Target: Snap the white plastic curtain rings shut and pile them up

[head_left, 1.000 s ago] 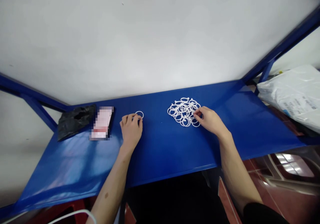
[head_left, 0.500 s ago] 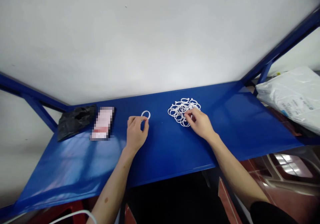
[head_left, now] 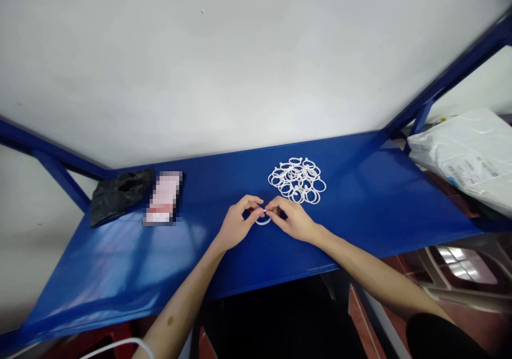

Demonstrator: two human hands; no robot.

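A thin white plastic ring [head_left: 263,222] hangs below the meeting fingertips of my two hands, above the middle of the blue table. My left hand [head_left: 237,221] pinches it from the left, thumb and fingers closed. From the right, my right hand [head_left: 291,218] pinches the same ring near its top; the fingertips hide that part. Just behind my right hand lies a loose pile of similar white rings [head_left: 296,177], several of them overlapping and some with small round knobs.
On the left of the blue table [head_left: 256,268] lie a black plastic bag [head_left: 122,193] and a blurred pinkish flat item [head_left: 163,199]. A wrapped white package [head_left: 468,156] sits beyond the right edge. Blue frame bars flank the table, with a pale wall behind.
My left hand has moved right and nearer with the white ring. My right hand has left the pile and come left to meet it, now also gripping the ring.
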